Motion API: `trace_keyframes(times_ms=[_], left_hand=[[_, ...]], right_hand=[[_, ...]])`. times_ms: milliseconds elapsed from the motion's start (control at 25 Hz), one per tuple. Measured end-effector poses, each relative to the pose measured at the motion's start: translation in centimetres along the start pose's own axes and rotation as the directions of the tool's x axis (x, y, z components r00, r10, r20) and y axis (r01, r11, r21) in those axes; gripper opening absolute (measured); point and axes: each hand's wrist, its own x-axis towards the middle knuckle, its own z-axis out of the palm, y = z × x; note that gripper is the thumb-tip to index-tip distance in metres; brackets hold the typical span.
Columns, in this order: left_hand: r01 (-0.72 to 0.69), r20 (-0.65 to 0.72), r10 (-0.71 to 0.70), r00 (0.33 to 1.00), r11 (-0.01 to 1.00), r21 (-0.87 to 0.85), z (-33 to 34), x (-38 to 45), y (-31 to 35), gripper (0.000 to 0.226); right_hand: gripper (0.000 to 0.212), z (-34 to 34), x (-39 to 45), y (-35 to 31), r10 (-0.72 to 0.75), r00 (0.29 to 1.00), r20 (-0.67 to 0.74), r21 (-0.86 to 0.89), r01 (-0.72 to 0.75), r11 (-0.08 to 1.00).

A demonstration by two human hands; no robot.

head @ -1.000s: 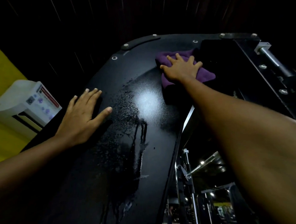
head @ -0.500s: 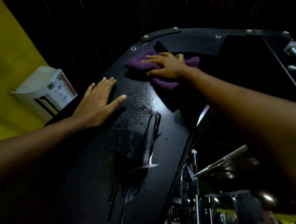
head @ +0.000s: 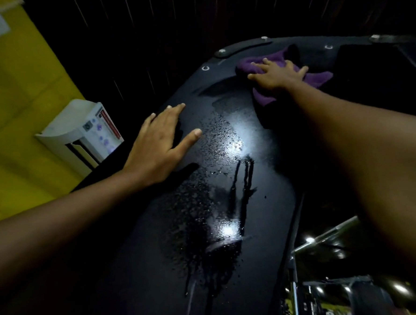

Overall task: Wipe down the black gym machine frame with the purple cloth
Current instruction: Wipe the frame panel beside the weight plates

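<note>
R hand sits flat on the purple cloth, upper right of frame, fingers spread and straight, pressing it onto the black frame panel. Not bunched in a fist, just palm-down pressure. L hand is flat too, fingers straight, resting bare on the panel's left edge at mid-frame; holds nothing, looks like a brace.

Key relation: the wet patch, droplets plus run-down streaks, lies below and left of the cloth, i.e. toward frame center and bottom. Panel's long axis runs from upper right near the bolts down to lower centre. So the cloth is at the far, top end, and the spray is between the two hands and below them. R hand is the nearer one to work it since it already has the cloth; L hand is closer to the droplets' left margin but has no cloth.

My read: next stroke needs a pull along the long axis, downward and slightly left. Risk: streaks dripping lower before the cloth gets there. White wall unit on the yellow wall, left of frame, irrelevant.
</note>
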Motion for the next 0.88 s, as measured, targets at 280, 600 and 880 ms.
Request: trace_keyframes(times_ms=[280, 600, 880], left_hand=[[0.007, -0.095, -0.016, 0.995, 0.996, -0.094, -0.3, -0.2, 0.1, 0.075], [0.061, 0.043, -0.060, 0.997, 0.998, -0.024, 0.1, 0.5, -0.5, 0.077], [-0.050, 0.068, 0.038, 0.997, 0.982, 0.182, -0.5, 1.7, -0.3, 0.089]], right_hand=[[0.051, 2.2, -2.3, -10.9, -0.367, 0.929, 0.054, -0.023, 0.368, 0.929], [0.051, 0.3, -1.0, -3.1, -0.157, 0.988, -0.013, 0.011, 0.157, 0.988], [0.061, 1.1, -1.5, -3.5, 0.083, 0.992, -0.100, -0.034, -0.086, 0.996]])
